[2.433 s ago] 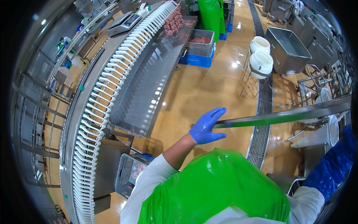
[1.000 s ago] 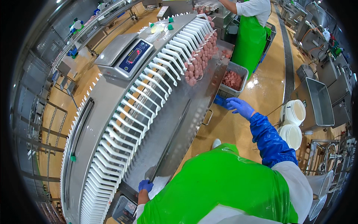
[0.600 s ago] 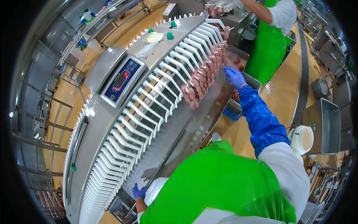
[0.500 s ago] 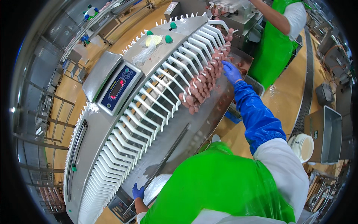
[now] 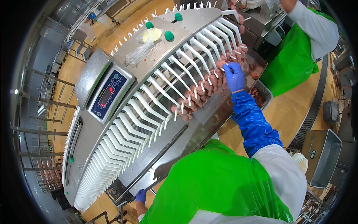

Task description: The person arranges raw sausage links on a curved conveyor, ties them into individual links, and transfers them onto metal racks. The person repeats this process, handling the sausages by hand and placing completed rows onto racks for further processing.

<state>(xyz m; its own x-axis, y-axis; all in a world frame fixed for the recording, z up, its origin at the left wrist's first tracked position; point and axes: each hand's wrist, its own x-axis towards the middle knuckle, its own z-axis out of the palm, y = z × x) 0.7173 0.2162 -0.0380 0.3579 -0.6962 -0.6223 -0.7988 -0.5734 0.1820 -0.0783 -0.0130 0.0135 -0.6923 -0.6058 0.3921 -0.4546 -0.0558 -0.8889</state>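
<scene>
My right hand [image 5: 234, 77], in a purple-blue glove with a blue sleeve cover, reaches to the hanging string of sausage links [image 5: 203, 91]. Its thumb and fingers are pinched together on a sausage link beside one of the white hooks [image 5: 201, 56]. The pinkish links are looped over several neighbouring hook tips and hang in a bunch above a metal tray table [image 5: 175, 143]. My left hand [image 5: 141, 195], gloved as well, is low beside the table's near edge. It looks small and partly turned away, so its fingers are not clear.
A control panel [image 5: 109, 96] with a lit red display sits on the metal hook rack [image 5: 89, 138]. Green knobs [image 5: 169, 36] and a plastic bag [image 5: 140, 54] lie on its top. A co-worker in a green apron [image 5: 289, 59] stands at the upper right, near a grey bin [image 5: 326, 158].
My right hand has moved from the side of the bunch onto a link at the hooks, its fingers closing. My left hand's fingers, spread before, are drawn in. The whole view has shifted slightly.
</scene>
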